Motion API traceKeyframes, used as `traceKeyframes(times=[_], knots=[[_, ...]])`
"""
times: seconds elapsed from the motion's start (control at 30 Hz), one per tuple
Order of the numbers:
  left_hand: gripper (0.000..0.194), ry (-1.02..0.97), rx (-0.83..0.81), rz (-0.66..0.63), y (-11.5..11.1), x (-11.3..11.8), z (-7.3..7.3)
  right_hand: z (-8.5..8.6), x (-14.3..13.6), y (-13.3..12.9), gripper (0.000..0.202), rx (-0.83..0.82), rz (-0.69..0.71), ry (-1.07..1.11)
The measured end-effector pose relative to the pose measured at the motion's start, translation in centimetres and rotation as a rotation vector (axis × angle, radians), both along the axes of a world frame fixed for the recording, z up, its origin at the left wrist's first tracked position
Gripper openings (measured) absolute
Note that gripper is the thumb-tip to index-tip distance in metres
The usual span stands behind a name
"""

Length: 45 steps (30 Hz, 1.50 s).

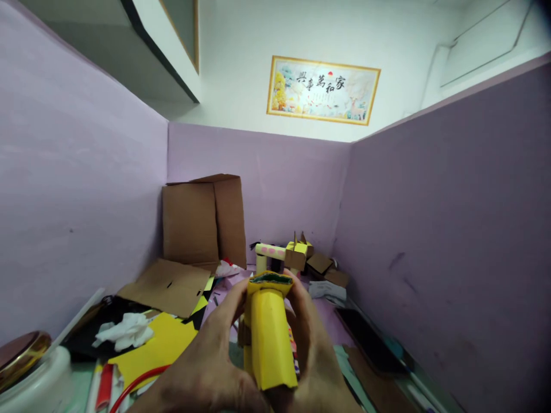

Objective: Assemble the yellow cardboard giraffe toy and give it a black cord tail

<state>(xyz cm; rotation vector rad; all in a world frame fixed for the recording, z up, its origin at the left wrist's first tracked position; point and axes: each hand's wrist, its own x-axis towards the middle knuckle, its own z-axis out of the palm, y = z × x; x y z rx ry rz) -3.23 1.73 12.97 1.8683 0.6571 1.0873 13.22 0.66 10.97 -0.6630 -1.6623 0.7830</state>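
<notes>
Lower left corner: one white jar [41, 370] with one gold-rimmed lid [23, 355], both cut by the frame edge. To its right, one red tube [104, 387] and one red curved strip [135, 384], the latter running up to the left hand. Above these, one crumpled white tissue [124, 331], and beside it one large yellow sheet [161, 344]. Left of centre, one flat piece of cardboard [170, 287] bearing two dark slits; behind it, one folded brown carton [190, 223] stands upright against the purple partition [267, 172].

Bottom centre: two hands, one yellow paper piece [272, 338]. The left hand [210, 358] is curled part-way, its fingers on the piece's left side. The piece is held between both hands, its flared upper end showing one dark slot. The right hand [321, 355] is likewise curled, gripping the right side.

Beyond the hands, at mid-frame, one spotted paper tube [270, 250] adjoins one yellow-and-brown block [297, 255]. Upper centre to right: one gold-framed banner [323, 90] with five large characters. Right of the hands: one grey cloth [328, 291]; lower right, one flat black slab [370, 338].
</notes>
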Motion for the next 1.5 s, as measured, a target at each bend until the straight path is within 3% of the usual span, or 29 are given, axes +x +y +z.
traceKeyframes(times=[0.23, 0.53, 0.93, 1.1, 1.27, 1.5], knots=[[0.113, -0.017, 0.026, 0.007, 0.2, -0.1, -0.6, -0.1, -0.6, -0.3, 0.11, 0.054, 0.015, 0.082], [0.109, -0.019, 0.024, 0.012, 0.5, -0.2, -1.0, -0.6, -0.5, 0.0, 0.111, -0.011, 0.054, 0.137], [0.105, -0.044, 0.013, -0.001, 0.4, 0.2, -0.8, -0.2, -0.6, 0.0, 0.105, -0.018, 0.061, 0.146], [0.106, -0.044, 0.006, -0.001, 0.1, 0.2, -0.6, 0.1, -0.6, 0.0, 0.103, -0.001, 0.058, 0.125], [0.111, -0.013, -0.101, -0.06, -0.3, -0.1, -0.1, 0.0, -0.6, -0.1, 0.105, -0.022, 0.062, 0.117], [0.133, 0.121, -0.179, -0.029, -1.1, -0.1, 1.3, -0.2, -0.7, -0.1, 0.109, -0.057, 0.078, 0.148]])
